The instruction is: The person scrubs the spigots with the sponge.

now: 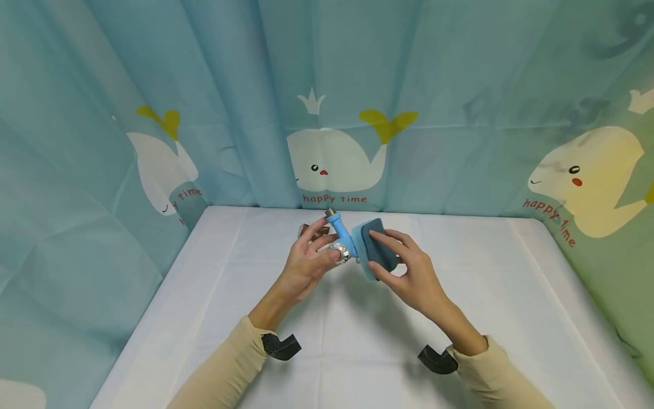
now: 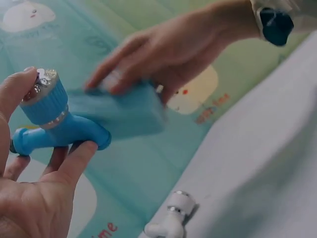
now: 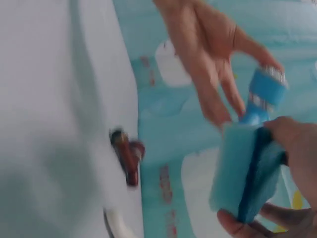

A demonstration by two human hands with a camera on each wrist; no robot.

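A light-blue tap (image 1: 344, 238) with a shiny round knob is held up off the table by my left hand (image 1: 306, 266). The thumb presses the knob's top while the fingertips support the body, as the left wrist view shows. My right hand (image 1: 416, 278) grips a two-tone blue sponge (image 1: 382, 250) between thumb and fingers. The sponge (image 3: 233, 168) is close beside the tap's spout and overlaps it in view; whether they touch I cannot tell. In the left wrist view the sponge (image 2: 131, 111) and right hand are blurred.
On the white table (image 1: 245, 295), a brown tap (image 3: 128, 156) lies behind my left hand. A white tap (image 2: 173, 215) lies farther right, hidden by my right hand in the head view. A whale-print curtain (image 1: 230, 142) stands along the table's back and sides.
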